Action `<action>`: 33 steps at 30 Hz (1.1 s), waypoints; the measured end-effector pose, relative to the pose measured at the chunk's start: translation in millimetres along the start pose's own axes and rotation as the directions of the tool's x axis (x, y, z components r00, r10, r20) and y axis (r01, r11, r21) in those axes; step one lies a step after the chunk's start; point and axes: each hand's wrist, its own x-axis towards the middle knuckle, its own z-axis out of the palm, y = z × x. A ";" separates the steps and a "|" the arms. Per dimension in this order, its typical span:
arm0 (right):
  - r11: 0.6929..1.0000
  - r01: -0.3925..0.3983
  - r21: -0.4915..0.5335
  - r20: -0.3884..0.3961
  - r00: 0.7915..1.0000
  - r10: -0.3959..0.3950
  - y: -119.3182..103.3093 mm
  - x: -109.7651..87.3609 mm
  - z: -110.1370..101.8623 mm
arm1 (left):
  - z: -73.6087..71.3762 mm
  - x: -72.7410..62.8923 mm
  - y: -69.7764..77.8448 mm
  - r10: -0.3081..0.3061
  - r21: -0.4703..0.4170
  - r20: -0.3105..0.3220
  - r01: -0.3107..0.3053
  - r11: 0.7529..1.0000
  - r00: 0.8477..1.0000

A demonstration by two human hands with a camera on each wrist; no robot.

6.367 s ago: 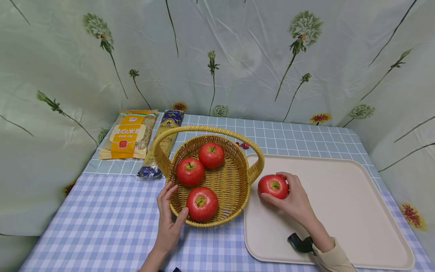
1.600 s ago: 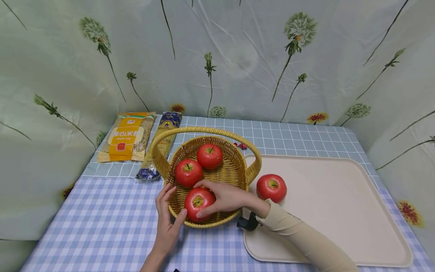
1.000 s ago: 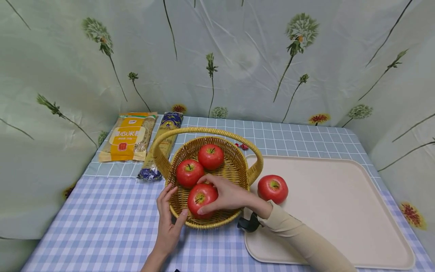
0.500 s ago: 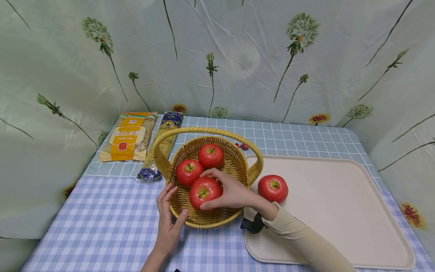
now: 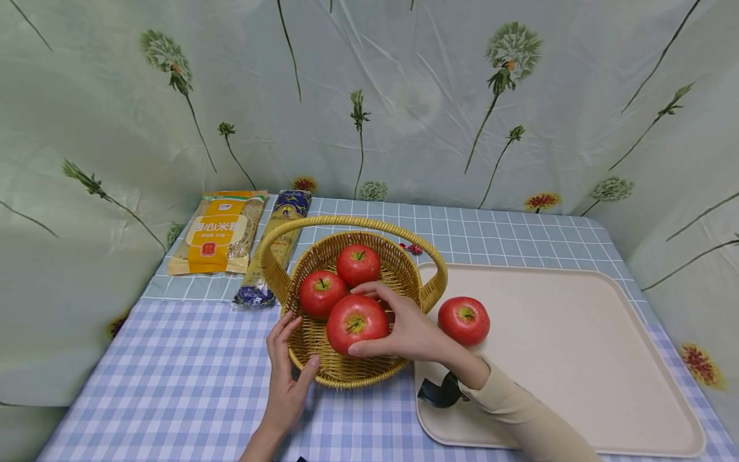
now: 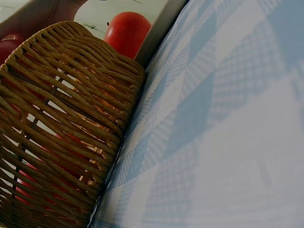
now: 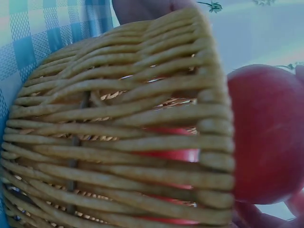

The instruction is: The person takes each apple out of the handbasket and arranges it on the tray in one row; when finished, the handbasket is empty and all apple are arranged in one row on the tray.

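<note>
In the head view my right hand (image 5: 407,330) holds a red apple (image 5: 358,325), thumb in front and fingers behind. This apple shows above the rim of the woven basket (image 7: 118,118) in the right wrist view. Two more red apples, one at left (image 5: 322,294) and one farther back (image 5: 358,265), lie inside the basket (image 5: 355,383), under its arched handle. My left hand (image 5: 287,378) holds the basket's near left rim, with fingertips and thumb over the edge. Another red apple (image 5: 464,320) sits on the beige tray (image 5: 566,359), right of the basket.
A bag of rice noodles (image 5: 216,232) and a spaghetti packet (image 5: 274,247) lie behind the basket at left. A small red item (image 5: 413,248) is behind its right side. The tray's left edge runs close beside the basket. A floral curtain (image 5: 369,96) closes off the back.
Earlier my right hand was at the apple on the tray. It then took the front apple in the basket and has raised it rightward. My left hand stays at the rim.
</note>
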 end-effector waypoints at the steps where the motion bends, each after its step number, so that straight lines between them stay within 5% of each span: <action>1: 1.000 -0.001 0.009 -0.007 1.000 0.001 -1.1 -1.5 -0.4 | 0.1 1.0 4.7 -0.003 0.001 -0.001 0.003 1.000 1.000; 6: 0.999 -0.010 0.042 -0.042 0.999 0.012 -5.9 -9.1 -1.8 | 0.5 5.8 28.8 -0.029 0.003 -0.003 0.029 1.000 1.000; 13: 0.991 0.099 0.087 -0.121 0.989 -0.088 -5.9 -21.5 -3.6 | 0.7 7.0 30.9 -0.030 0.008 -0.006 0.030 1.000 1.000; 24: 0.983 0.180 0.045 -0.171 0.970 -0.170 -5.8 -42.1 -12.0 | 0.6 -0.8 -2.4 -0.018 -0.004 0.003 0.018 1.000 1.000; 33: 0.986 0.167 0.020 -0.229 0.961 -0.158 -3.8 -62.7 -22.3 | 0.2 -2.0 -6.4 -0.004 -0.013 0.003 0.004 1.000 1.000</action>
